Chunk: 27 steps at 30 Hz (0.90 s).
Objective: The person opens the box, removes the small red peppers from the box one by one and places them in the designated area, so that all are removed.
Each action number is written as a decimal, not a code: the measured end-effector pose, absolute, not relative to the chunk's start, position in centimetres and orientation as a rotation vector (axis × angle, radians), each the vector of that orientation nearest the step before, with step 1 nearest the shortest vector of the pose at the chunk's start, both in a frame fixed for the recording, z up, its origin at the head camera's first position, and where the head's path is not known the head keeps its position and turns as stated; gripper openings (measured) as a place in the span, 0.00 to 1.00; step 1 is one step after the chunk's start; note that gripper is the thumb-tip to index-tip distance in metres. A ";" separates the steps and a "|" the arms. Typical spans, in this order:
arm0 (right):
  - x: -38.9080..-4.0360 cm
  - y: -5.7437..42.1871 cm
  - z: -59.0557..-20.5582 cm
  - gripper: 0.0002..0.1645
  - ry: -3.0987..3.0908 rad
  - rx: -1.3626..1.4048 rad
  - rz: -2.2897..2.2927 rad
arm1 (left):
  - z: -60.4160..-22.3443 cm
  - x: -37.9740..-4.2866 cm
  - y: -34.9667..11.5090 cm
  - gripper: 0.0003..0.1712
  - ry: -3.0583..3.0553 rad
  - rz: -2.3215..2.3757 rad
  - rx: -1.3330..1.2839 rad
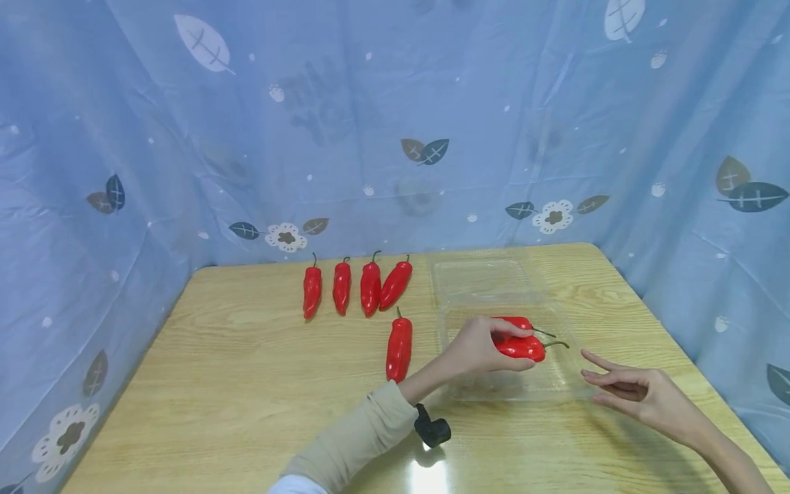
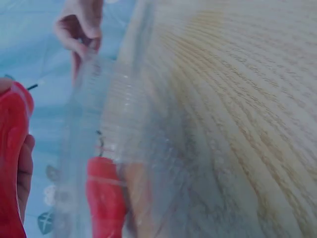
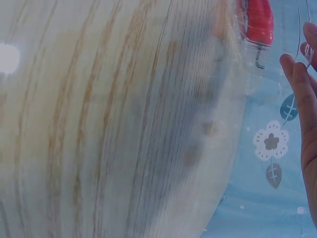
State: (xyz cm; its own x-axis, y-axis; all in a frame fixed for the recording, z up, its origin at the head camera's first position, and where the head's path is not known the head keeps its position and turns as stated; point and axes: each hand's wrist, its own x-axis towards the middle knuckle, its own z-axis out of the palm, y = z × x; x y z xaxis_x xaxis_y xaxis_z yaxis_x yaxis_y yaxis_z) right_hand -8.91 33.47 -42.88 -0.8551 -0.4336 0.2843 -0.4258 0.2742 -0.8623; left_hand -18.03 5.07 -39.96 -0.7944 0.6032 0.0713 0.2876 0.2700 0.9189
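My left hand [image 1: 478,346] holds a red chili pepper [image 1: 523,348] over the clear plastic container [image 1: 555,381], its stem pointing right. Behind it, a second red pepper [image 1: 513,321] is partly covered by the fingers. In the left wrist view, the held pepper [image 2: 12,148] is at the left edge, and another pepper [image 2: 105,198] shows through the clear plastic. At the container's right side, my right hand [image 1: 642,398] pinches its rim between thumb and fingers. The right wrist view has this hand [image 3: 307,99] at the right edge, by the see-through wall.
Several red peppers [image 1: 370,288] lie in a row at the back of the wooden table [image 1: 247,384]. One more pepper [image 1: 399,348] lies left of the container. The clear lid [image 1: 484,278] is folded open toward the blue curtain [image 1: 370,103]. A black device [image 1: 432,429] sits by the left wrist.
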 end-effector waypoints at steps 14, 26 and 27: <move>-9.0 33.6 -43.1 0.19 2.347 -0.928 -1.812 | -38.6 -17.1 -0.6 0.22 2.167 1.585 0.728; -9.0 33.6 -43.0 0.18 2.391 -0.895 -1.784 | -39.9 -16.8 -5.5 0.22 2.317 1.627 0.600; -8.9 33.6 -43.0 0.18 2.394 -0.892 -1.784 | -40.0 -16.8 -6.1 0.22 2.322 1.639 0.578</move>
State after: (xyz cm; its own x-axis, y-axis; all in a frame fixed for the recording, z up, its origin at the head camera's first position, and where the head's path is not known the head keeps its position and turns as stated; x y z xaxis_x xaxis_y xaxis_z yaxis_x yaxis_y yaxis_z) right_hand -8.94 33.62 -43.02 -0.8359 -0.4543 0.3079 -0.4249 0.1807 -0.8870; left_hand -16.76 -6.06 -39.96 -0.8926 0.4497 0.0304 0.1794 0.2925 0.9393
